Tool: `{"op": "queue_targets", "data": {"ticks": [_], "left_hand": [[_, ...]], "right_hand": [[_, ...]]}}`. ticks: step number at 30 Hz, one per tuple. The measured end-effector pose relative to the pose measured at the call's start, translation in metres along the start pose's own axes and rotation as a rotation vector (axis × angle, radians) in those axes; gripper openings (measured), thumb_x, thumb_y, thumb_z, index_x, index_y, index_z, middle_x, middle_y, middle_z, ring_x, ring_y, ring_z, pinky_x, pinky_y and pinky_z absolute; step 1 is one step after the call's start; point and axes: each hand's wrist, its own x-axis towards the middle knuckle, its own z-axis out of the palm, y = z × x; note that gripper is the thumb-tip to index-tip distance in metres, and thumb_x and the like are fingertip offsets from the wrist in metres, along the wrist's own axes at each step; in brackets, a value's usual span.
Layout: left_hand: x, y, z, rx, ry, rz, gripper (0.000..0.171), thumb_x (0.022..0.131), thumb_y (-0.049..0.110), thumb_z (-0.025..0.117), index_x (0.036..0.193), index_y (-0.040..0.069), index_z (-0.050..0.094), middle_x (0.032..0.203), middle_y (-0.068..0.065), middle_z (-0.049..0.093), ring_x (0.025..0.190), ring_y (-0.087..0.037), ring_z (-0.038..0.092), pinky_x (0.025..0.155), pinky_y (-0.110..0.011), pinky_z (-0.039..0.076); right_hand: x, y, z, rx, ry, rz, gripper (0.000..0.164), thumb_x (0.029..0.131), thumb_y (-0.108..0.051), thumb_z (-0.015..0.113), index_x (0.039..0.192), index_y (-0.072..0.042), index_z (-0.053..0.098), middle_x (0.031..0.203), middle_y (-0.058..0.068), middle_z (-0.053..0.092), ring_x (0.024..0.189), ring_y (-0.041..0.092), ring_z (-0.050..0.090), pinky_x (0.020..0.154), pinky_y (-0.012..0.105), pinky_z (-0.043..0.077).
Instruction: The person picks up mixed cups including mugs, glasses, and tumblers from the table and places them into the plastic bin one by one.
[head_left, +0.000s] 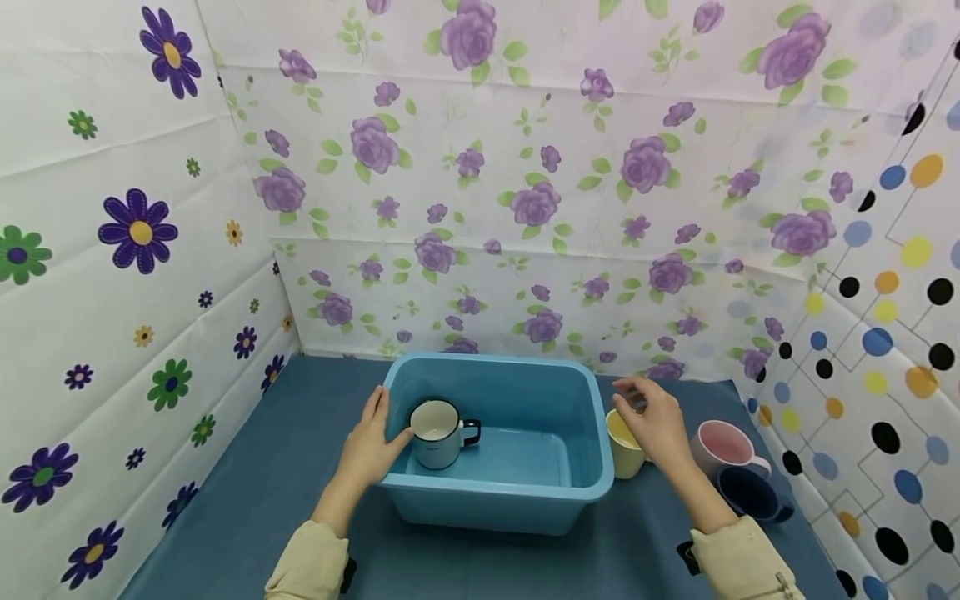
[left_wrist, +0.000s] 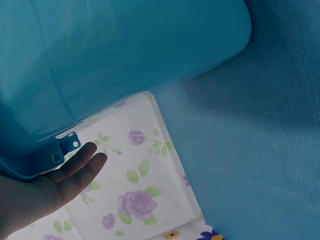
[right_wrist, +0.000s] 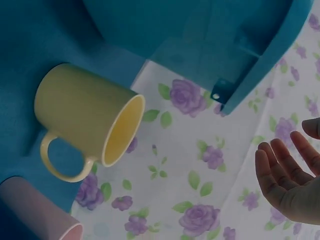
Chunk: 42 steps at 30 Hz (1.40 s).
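Observation:
A light blue plastic basin [head_left: 495,508] stands on the blue cloth. Inside it, toward the left end, sits a pale mug [head_left: 437,446] with a dark rim and dark handle. My left hand [head_left: 372,442] rests at the basin's left rim, thumb across the edge and the other fingers straight along the outside, as the left wrist view also shows. Over the yellow mug [right_wrist: 87,115], just right of the basin, hovers my right hand [head_left: 654,417]. Its fingers [right_wrist: 285,175] are loosely bent with nothing between them, apart from the mug, which stands upright.
Right of my right wrist stand a pink mug [head_left: 723,446] and a dark blue mug [head_left: 750,493], close together. Flower-printed sheets [head_left: 532,208] rise behind and at the left; a dotted sheet [head_left: 885,433] borders the right side.

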Motion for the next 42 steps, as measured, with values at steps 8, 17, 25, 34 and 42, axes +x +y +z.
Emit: {"op": "queue_targets", "data": {"ticks": [8, 17, 25, 34, 42], "left_hand": [[0.000, -0.002, 0.002, -0.005, 0.008, -0.002, 0.080, 0.094, 0.033, 0.056, 0.151, 0.001, 0.011, 0.158, -0.017, 0.007, 0.132, -0.049, 0.033, 0.102, -0.064, 0.031], [-0.001, 0.000, -0.001, 0.008, 0.009, -0.008, 0.080, 0.094, 0.032, 0.056, 0.151, 0.001, 0.010, 0.158, -0.018, 0.007, 0.132, -0.048, 0.033, 0.102, -0.065, 0.031], [-0.002, 0.002, -0.001, 0.000, 0.000, -0.015, 0.080, 0.094, 0.031, 0.057, 0.151, 0.002, 0.011, 0.158, -0.018, 0.007, 0.133, -0.048, 0.032, 0.102, -0.065, 0.031], [-0.001, 0.002, 0.000, 0.003, 0.016, 0.000, 0.079, 0.094, 0.031, 0.057, 0.151, 0.001, 0.012, 0.158, -0.018, 0.008, 0.131, -0.048, 0.035, 0.101, -0.062, 0.034], [-0.002, 0.001, 0.000, -0.003, 0.018, -0.005, 0.079, 0.093, 0.032, 0.057, 0.151, 0.001, 0.013, 0.158, -0.018, 0.009, 0.132, -0.048, 0.034, 0.101, -0.064, 0.032]], "right_hand": [[0.005, 0.022, 0.006, -0.091, -0.058, 0.049, 0.021, 0.089, -0.011, 0.063, 0.107, -0.001, 0.065, 0.104, 0.019, 0.066, 0.088, 0.032, 0.064, 0.074, 0.047, 0.053], [0.009, 0.047, 0.014, -0.159, -0.131, 0.075, 0.027, 0.089, -0.014, 0.063, 0.111, 0.002, 0.063, 0.105, 0.024, 0.063, 0.092, 0.036, 0.062, 0.079, 0.050, 0.051], [0.004, 0.063, 0.015, -0.213, -0.193, 0.082, 0.029, 0.088, -0.013, 0.063, 0.112, 0.003, 0.063, 0.107, 0.025, 0.061, 0.095, 0.039, 0.060, 0.077, 0.053, 0.050], [0.001, 0.080, 0.022, -0.240, -0.226, 0.061, 0.034, 0.087, -0.017, 0.066, 0.113, 0.004, 0.061, 0.107, 0.024, 0.062, 0.094, 0.040, 0.061, 0.076, 0.054, 0.050], [0.003, 0.088, 0.031, -0.268, -0.299, 0.048, 0.047, 0.084, -0.025, 0.069, 0.120, 0.003, 0.059, 0.117, 0.026, 0.059, 0.097, 0.043, 0.057, 0.074, 0.055, 0.049]]}}
